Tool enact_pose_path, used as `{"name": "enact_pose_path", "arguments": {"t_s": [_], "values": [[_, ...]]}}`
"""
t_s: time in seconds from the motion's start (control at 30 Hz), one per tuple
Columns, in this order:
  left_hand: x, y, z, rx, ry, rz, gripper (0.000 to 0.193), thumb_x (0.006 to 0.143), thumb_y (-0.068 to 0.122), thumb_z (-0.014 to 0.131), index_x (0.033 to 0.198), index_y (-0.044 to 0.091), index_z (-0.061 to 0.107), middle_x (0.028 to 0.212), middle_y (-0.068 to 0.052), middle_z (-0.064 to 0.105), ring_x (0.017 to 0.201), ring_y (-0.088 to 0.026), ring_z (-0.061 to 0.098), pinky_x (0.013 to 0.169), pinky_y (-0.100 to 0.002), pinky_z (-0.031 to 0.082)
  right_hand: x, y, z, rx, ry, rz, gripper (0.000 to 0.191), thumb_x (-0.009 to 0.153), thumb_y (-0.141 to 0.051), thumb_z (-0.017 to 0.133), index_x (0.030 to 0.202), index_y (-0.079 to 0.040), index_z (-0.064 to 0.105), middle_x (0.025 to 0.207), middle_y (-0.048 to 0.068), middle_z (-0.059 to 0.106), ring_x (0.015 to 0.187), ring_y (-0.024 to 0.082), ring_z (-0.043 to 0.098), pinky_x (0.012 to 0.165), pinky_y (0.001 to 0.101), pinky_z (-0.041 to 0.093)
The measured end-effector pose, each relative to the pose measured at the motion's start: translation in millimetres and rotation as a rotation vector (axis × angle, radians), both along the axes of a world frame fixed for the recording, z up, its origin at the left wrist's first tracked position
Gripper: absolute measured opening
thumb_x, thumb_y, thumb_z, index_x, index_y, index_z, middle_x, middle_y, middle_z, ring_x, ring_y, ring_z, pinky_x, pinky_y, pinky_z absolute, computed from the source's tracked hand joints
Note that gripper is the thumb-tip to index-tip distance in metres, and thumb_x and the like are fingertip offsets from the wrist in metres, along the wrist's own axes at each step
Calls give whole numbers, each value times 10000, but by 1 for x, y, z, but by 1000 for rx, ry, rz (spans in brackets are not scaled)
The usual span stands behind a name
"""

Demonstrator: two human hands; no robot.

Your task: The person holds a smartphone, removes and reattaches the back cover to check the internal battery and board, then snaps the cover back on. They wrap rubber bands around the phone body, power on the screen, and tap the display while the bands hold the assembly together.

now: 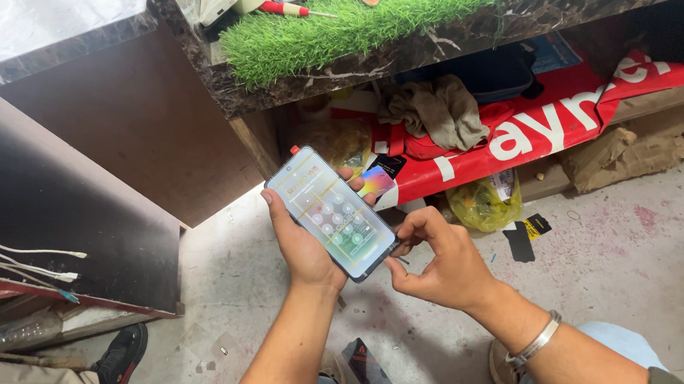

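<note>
- Smartphone (331, 213) sits at frame centre, screen up and lit with a round-button keypad, held above the concrete floor (598, 232).
- Left hand (302, 246) cradles it from the 8 o'clock side — fingers wrap behind the body, tips showing on the far long edge, thumb on the near edge.
- Right hand (437, 261) is at 4 o'clock of the phone, thumb and forefinger pinched narrow on its lower corner.
- Handling call: light, rigid, slick glass slab — fragile on that floor; grip by the long edges, not the screen.
- Marble surface (505, 16) at 12 o'clock carries a green turf mat (378, 12) and a red-handled screwdriver (291, 9).
- Shelf below: brown rag (436, 111), red banner (559, 119).
</note>
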State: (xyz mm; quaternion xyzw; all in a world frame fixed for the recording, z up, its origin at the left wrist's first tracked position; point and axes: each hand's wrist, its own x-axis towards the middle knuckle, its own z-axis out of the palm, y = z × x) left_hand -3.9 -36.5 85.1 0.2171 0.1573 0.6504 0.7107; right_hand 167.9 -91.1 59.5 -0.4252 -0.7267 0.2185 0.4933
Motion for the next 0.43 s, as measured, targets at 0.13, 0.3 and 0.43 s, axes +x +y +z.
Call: {"name": "enact_pose_path", "arguments": {"t_s": [0.13,0.3,0.43], "values": [[-2,0,0,7,-2,-29,869,985,742,247,1353,-1,510,1157,-194,638,969,-338,671,867,-515,584,4,0,2,-25,0,61,520,725,-95,862,1097,-15,508,893,78,694,761,141,723,729,278,610],[-5,-1,-2,29,-46,-81,904,1000,754,255,1331,-41,532,1168,-199,641,977,-341,672,880,-502,579,9,0,1,-46,42,143,539,761,-100,861,1164,-16,513,967,87,693,815,154,714,783,294,607],[-6,0,-3,55,-49,-53,890,999,749,275,1333,-37,526,1182,-202,640,986,-345,671,888,-514,581,13,4,-10,-204,263,239,508,833,-116,835,1213,-30,510,1068,100,671,930,172,695,868,295,596]]}}
